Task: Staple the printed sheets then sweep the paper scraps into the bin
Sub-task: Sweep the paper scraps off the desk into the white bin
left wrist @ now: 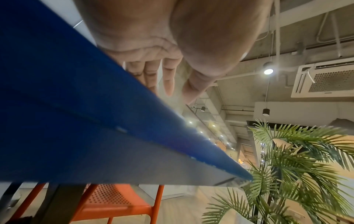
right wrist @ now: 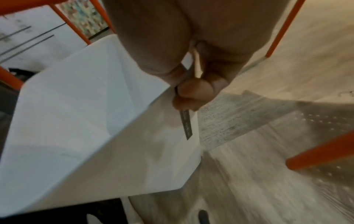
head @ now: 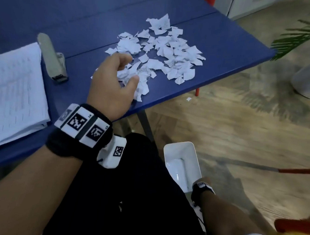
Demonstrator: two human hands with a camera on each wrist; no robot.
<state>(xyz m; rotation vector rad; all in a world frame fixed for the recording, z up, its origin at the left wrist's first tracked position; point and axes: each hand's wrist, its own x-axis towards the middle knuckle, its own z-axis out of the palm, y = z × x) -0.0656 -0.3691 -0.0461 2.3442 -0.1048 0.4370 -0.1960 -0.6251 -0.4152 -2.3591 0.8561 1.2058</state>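
A loose heap of torn white paper scraps (head: 159,50) lies on the blue table (head: 224,49) near its right front edge. My left hand (head: 128,70) hovers at the heap's near side, fingers loosely curved and thumb out, gripping nothing; the left wrist view shows the fingers (left wrist: 151,75) relaxed above the table edge (left wrist: 134,121). A grey stapler (head: 52,57) lies to the left of the hand, beside the stack of printed sheets (head: 15,93). Below the table edge, my right hand (head: 205,181) holds a white bin (head: 181,164), fingers (right wrist: 193,94) curled over the bin's rim (right wrist: 86,121).
One scrap (head: 188,99) lies on the wooden floor under the table corner. A palm plant (head: 300,35) in a white pot (head: 308,79) stands to the right. An orange chair (left wrist: 114,201) sits beyond the table, and orange chair legs (right wrist: 321,154) are near the bin.
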